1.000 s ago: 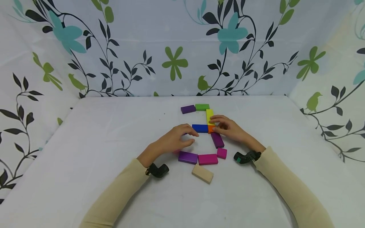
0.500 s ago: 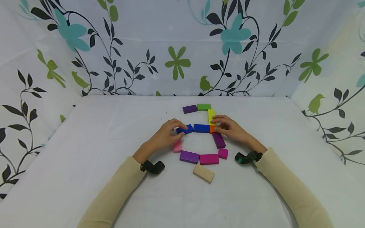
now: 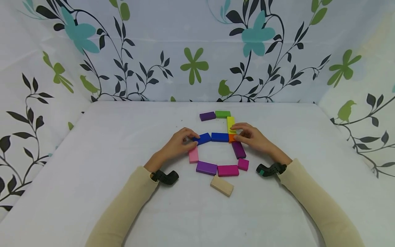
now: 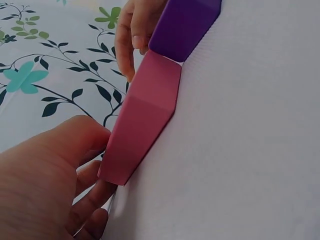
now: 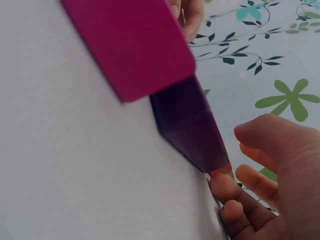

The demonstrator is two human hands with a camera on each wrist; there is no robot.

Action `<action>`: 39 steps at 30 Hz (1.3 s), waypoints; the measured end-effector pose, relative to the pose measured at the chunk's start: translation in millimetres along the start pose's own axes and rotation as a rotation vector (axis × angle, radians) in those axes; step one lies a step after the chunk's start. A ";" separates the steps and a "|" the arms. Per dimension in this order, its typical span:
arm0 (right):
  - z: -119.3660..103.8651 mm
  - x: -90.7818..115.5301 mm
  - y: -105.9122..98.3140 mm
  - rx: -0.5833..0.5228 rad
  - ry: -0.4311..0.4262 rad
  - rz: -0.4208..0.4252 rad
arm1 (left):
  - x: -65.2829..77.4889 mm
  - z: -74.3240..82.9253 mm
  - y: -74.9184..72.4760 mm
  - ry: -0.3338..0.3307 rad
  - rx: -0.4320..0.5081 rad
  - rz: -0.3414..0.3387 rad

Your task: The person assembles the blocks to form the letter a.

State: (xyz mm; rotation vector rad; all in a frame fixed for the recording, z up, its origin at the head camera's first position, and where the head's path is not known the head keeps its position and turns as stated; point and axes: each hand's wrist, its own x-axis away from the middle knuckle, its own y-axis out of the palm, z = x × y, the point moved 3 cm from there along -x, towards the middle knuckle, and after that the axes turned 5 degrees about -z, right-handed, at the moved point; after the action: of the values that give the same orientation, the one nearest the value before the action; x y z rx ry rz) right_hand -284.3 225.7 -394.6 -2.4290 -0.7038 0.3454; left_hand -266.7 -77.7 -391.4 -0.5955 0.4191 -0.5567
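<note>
In the head view my left hand point(image 3: 177, 143) holds the left end of a blue block point(image 3: 203, 138) between thumb and fingers. A pink block point(image 3: 193, 155) lies just below that thumb; in the left wrist view, the pink block point(image 4: 142, 115) partly hides the fingers. My right hand point(image 3: 254, 138) rests with relaxed fingers at the yellow block point(image 3: 230, 123), its thumb by the small orange block point(image 3: 231, 138). A second blue block point(image 3: 220, 137) lies between the orange one and the held one. From the right wrist, a dark purple block point(image 5: 190, 125) stands before the fingertips.
A violet block point(image 3: 206, 167), two magenta blocks point(image 3: 228, 170) and a dark purple block continue the ring. Above lie a purple block point(image 3: 207, 116) and a green block point(image 3: 223, 114). A plain wooden block point(image 3: 222, 186) lies nearest the person. Patterned cloth point(image 3: 142, 51) rises behind the white table.
My left hand has moved left and brought the left blue block into line, its right end now at the other blue block. The right hand stays by the yellow and orange blocks.
</note>
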 end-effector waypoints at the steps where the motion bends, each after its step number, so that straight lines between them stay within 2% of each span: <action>1: -0.7 0.7 -0.3 0.005 -0.003 0.008 | -0.5 -0.7 0.4 -0.003 0.004 -0.001; 7: -9.1 4.6 0.9 0.050 -0.081 0.099 | -2.2 -3.2 2.6 -0.021 0.011 -0.010; 11: -17.2 7.8 1.5 0.029 -0.099 0.119 | -2.7 -3.7 2.9 -0.028 0.009 -0.009; 16: -25.2 12.8 1.5 0.002 -0.137 0.089 | -3.6 -3.9 1.3 -0.058 0.018 -0.014; 24: -29.1 20.1 8.9 0.017 -0.106 0.049 | -3.6 -8.8 2.0 -0.086 0.016 -0.037; 35: -43.5 29.5 22.8 -0.023 -0.239 -0.041 | -2.4 -7.3 -0.8 -0.092 0.009 -0.052; 39: -50.1 31.4 28.8 -0.048 -0.257 -0.087 | -1.5 -7.0 -0.7 -0.090 0.010 -0.053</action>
State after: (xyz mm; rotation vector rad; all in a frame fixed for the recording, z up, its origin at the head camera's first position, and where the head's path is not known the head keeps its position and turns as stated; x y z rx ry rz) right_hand -227.2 200.2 -374.4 -2.4136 -0.9352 0.6189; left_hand -271.7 -80.1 -395.9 -0.6207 0.3160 -0.5798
